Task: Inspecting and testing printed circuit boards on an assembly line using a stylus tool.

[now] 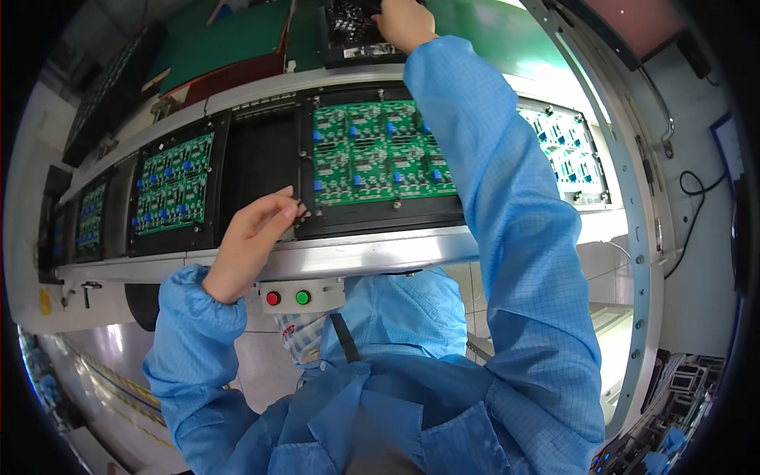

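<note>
My left hand (255,237) is closed in a pinch at the left front corner of a black carrier frame (364,220). Tiny brownish bits show at its fingertips, too small to name. In that frame lies a panel of green circuit boards (372,150) with blue components, partly covered by my right arm. My right hand (405,24) reaches to the far side, over a black bin (336,57) with many small shiny metal parts (348,24). Its fingers are largely hidden at the picture's upper edge.
More carriers with green boards (172,186) stand along the line to the left. Another board panel (562,146) sits under bright light at the right. A metal rail (380,252) edges the line, with a box of red and green buttons (323,296) below. A metal upright (640,237) stands right.
</note>
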A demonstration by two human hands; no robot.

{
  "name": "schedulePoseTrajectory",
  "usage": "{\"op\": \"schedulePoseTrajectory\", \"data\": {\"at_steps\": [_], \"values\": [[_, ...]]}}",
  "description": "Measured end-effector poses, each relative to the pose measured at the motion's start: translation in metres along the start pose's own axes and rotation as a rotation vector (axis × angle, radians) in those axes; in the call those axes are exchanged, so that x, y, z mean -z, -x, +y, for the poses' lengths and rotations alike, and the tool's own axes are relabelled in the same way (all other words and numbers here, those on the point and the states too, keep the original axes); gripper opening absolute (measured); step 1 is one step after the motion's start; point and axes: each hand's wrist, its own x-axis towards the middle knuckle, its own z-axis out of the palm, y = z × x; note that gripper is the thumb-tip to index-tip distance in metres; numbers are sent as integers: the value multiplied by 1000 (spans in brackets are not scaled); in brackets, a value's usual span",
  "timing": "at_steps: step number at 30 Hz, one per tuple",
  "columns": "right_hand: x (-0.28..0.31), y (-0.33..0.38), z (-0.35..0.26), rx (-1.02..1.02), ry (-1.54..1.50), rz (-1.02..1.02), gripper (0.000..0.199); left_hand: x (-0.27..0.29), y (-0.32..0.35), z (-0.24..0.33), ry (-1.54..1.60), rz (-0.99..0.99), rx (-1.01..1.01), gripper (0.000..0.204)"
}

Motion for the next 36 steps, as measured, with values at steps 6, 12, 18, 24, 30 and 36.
{"op": "schedulePoseTrajectory", "data": {"at_steps": [6,12,18,24,30,36], "values": [[-15,-6,-17,89,53,-32,11,9,6,-9,-70,-19,-50,17],[-11,5,-41,191,111,-38,9,28,3,-19,-64,-79,-116,17],[-11,27,-91,241,47,-116,13,55,9,-32,-142,-86,-170,18],[33,69,-100,365,-103,84,14,67,-8,-38,-320,-57,-170,15],[59,178,-111,120,-338,-402,19,66,-51,-34,-642,-23,-469,11],[50,215,-101,155,-311,-566,18,54,-70,-26,-768,-114,-414,14]]}}
